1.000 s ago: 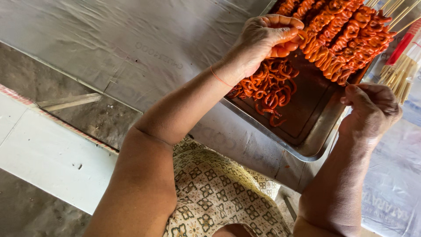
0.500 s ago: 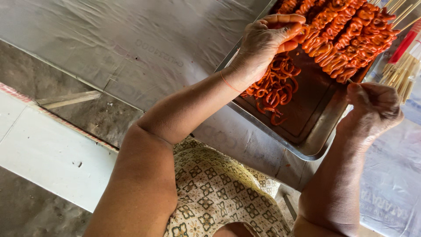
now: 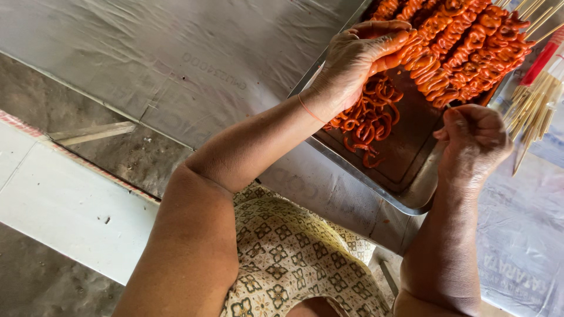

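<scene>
- The left hand (image 3: 358, 56) reaches over the near rim of a metal tray (image 3: 411, 199), fingers curled and stained orange, thumb and fingertips pinched on the end of one of the orange skewered meat coils (image 3: 464, 50) stacked at the tray's far end.
- A loose pile of unskewered orange meat strips (image 3: 367, 120) lies on the tray's dark floor, just beneath that hand's wrist and heel.
- The right hand (image 3: 473, 144) hovers over the tray's right edge, closed into a loose fist with the knuckles up; whether anything is in it cannot be told.
- A bundle of bare bamboo sticks (image 3: 529, 111) lies just beside the tray on the right, close to the right hand, with a red-wrapped packet (image 3: 543, 58) on top of it.
- The tray sits on a surface covered with grey plastic sheeting (image 3: 176, 64).
- Below, a patterned cream and brown garment (image 3: 288, 258) covers the person's lap.
</scene>
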